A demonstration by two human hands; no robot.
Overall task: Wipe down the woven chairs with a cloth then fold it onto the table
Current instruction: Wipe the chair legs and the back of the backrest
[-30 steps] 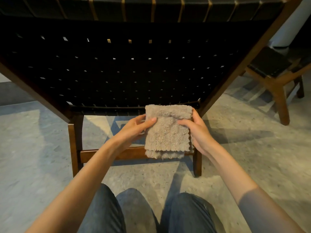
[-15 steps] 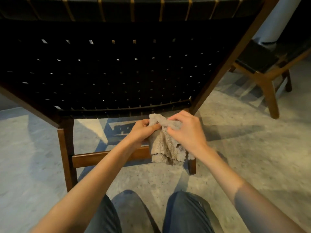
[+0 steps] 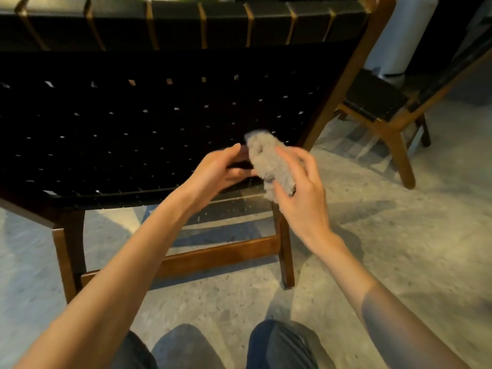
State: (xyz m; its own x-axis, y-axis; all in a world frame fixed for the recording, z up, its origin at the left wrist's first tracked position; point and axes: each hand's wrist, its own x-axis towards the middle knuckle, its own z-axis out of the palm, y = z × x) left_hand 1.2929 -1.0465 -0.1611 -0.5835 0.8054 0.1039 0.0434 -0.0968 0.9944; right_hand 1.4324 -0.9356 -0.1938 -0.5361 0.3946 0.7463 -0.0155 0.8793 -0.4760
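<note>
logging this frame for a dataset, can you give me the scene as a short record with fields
cloth: fluffy beige cloth, bunched up, not folded flat
right hand: grips the cloth, thumb over it
left hand: fingertips at the cloth's edge, grip unclear
near chair: black woven chair with brown wooden frame, behind both hands
second chair: similar woven chair, far right
floor: grey speckled floor
table: not in view

Right hand (image 3: 300, 201) grips bunched cloth (image 3: 269, 161) before woven chair (image 3: 133, 115)
</note>
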